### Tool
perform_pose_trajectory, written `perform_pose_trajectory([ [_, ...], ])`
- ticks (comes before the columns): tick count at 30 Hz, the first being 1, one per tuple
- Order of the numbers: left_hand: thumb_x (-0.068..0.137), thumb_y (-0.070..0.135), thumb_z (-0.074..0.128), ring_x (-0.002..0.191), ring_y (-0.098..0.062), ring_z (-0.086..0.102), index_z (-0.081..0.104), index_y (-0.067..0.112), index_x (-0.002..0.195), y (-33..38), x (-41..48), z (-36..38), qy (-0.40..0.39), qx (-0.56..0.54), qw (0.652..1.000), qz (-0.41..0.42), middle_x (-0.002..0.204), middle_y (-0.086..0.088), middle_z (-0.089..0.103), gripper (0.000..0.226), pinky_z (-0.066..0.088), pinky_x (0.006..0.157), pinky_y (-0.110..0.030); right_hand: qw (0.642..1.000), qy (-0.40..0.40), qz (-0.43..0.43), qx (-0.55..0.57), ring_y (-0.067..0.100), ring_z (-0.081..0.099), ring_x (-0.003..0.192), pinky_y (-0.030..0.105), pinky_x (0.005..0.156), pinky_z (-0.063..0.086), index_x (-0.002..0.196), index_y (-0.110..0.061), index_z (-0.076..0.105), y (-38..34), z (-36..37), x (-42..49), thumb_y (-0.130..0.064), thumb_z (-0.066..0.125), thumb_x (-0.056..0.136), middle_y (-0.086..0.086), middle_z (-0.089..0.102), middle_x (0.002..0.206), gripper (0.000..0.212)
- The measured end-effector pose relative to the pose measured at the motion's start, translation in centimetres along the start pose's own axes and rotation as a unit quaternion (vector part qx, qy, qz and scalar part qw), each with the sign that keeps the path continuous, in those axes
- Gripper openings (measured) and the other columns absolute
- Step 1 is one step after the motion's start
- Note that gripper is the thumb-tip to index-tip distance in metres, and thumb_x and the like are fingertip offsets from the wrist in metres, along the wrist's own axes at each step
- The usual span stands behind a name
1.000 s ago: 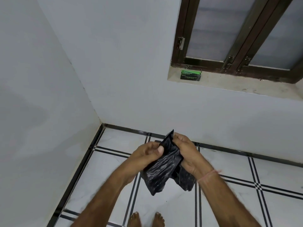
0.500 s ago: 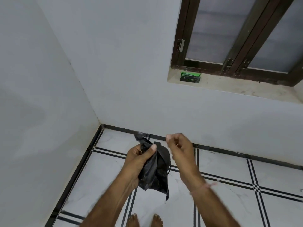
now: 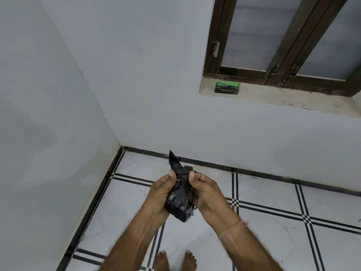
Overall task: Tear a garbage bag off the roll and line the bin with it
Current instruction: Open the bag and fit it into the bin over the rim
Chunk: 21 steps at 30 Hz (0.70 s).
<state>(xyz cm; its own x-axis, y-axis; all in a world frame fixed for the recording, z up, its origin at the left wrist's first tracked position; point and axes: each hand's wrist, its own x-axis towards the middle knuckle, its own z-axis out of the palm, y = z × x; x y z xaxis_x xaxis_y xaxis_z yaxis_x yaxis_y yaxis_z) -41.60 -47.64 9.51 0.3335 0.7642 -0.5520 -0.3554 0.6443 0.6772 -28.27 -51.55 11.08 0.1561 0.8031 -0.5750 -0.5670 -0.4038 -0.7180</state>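
In the head view, the left hand point(image 3: 160, 194) and right hand point(image 3: 208, 192) are closing around a crumpled black garbage bag point(image 3: 180, 200) bunched between them, thumbs pinching its upper part. It looks light, limp and slippery, so it is likely best gripped at the free corner poking above the thumbs.

Left hand point(image 3: 158, 194) and right hand point(image 3: 207, 194) together, fingers clenched.

two hands, left hand point(image 3: 159, 194) and right hand point(image 3: 208, 194), one black garbage bag point(image 3: 180, 200) between them, two bare feet point(image 3: 162, 261) below, one green box point(image 3: 227, 88) above.
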Motion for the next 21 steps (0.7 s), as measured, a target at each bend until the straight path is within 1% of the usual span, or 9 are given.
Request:
perform_pose_trajectory([
  [2,0.088,0.043,0.062,0.107,-0.036,0.069,0.065,-0.008,0.125,0.2,0.1,-0.6,-0.001,-0.008,1.0,0.01,0.121,-0.028,0.07,0.063,0.059,0.091,-0.044,0.999,0.022,0.028,0.032,0.02,0.071,0.082,0.031,0.069,0.057,0.085,-0.016,0.062,-0.2,-0.7,0.5,-0.025,0.067,0.099,0.008,0.077,0.091,0.018],
  [4,0.087,0.044,0.061,0.098,-0.029,0.071,0.067,-0.002,0.119,0.3,0.2,-1.2,0.012,-0.033,0.999,0.013,0.113,-0.021,0.073,0.057,0.058,0.091,-0.042,0.995,0.036,0.057,0.07,0.021,0.072,0.086,0.037,0.076,0.058,0.093,-0.016,0.062,-0.6,-1.5,1.1,-0.03,0.062,0.102,0.008,0.078,0.095,0.016],
  [6,0.09,0.045,0.058,0.087,-0.02,0.073,0.067,0.005,0.112,0.4,0.4,-1.9,0.03,-0.069,0.997,0.005,0.102,-0.012,0.075,0.046,0.061,0.085,-0.04,0.989,0.052,0.088,0.105,0.024,0.071,0.092,0.044,0.082,0.056,0.102,-0.014,0.064,-1.0,-2.3,1.8,-0.03,0.056,0.105,0.009,0.078,0.098,0.019],
  [9,0.092,0.05,0.054,0.09,-0.024,0.076,0.064,0.003,0.114,0.7,0.9,-3.1,0.06,-0.105,0.992,-0.019,0.109,-0.017,0.074,0.053,0.065,0.071,-0.036,0.972,0.098,0.134,0.168,0.028,0.073,0.083,0.049,0.07,0.061,0.102,-0.012,0.066,-1.4,-3.9,3.0,-0.018,0.044,0.112,0.01,0.08,0.084,0.025],
  [13,0.098,0.055,0.047,0.071,-0.031,0.074,0.066,0.001,0.113,1.1,1.0,-4.0,0.085,-0.087,0.989,-0.086,0.099,-0.023,0.074,0.059,0.058,0.047,-0.034,0.96,0.133,0.15,0.197,0.034,0.07,0.089,0.047,0.054,0.064,0.124,-0.001,0.067,-1.8,-5.5,4.3,0.004,0.042,0.103,0.02,0.071,0.112,0.032],
  [15,0.101,0.053,0.046,0.07,-0.032,0.074,0.068,0.0,0.109,1.1,1.2,-4.3,0.085,-0.075,0.989,-0.095,0.093,-0.022,0.077,0.058,0.059,0.047,-0.037,0.971,0.115,0.132,0.163,0.033,0.071,0.097,0.05,0.077,0.065,0.129,0.001,0.068,-1.8,-5.8,4.8,0.001,0.046,0.102,0.017,0.075,0.111,0.035],
  [17,0.101,0.05,0.047,0.075,-0.032,0.076,0.068,0.0,0.11,1.5,1.5,-4.8,0.098,-0.073,0.988,-0.098,0.092,-0.021,0.078,0.054,0.064,0.056,-0.043,0.987,0.067,0.103,0.103,0.029,0.075,0.091,0.05,0.097,0.058,0.111,-0.005,0.074,-1.9,-5.9,4.3,-0.017,0.053,0.107,0.011,0.08,0.097,0.025],
  [19,0.102,0.046,0.05,0.069,-0.031,0.078,0.066,0.001,0.106,2.4,1.9,-5.5,0.119,-0.102,0.983,-0.094,0.083,-0.02,0.079,0.047,0.064,0.053,-0.043,0.998,0.006,0.032,-0.045,0.019,0.074,0.077,0.041,0.081,0.061,0.101,-0.012,0.07,-2.1,-6.4,3.5,-0.045,0.061,0.101,0.004,0.079,0.093,0.034],
  [21,0.103,0.042,0.05,0.068,-0.031,0.076,0.065,0.003,0.099,3.4,2.3,-6.2,0.139,-0.121,0.979,-0.089,0.074,-0.017,0.077,0.042,0.061,0.047,-0.039,0.968,-0.074,0.003,-0.24,0.018,0.069,0.083,0.038,0.069,0.058,0.107,-0.016,0.065,-2.0,-7.2,2.6,-0.054,0.068,0.093,0.006,0.075,0.105,0.041],
])
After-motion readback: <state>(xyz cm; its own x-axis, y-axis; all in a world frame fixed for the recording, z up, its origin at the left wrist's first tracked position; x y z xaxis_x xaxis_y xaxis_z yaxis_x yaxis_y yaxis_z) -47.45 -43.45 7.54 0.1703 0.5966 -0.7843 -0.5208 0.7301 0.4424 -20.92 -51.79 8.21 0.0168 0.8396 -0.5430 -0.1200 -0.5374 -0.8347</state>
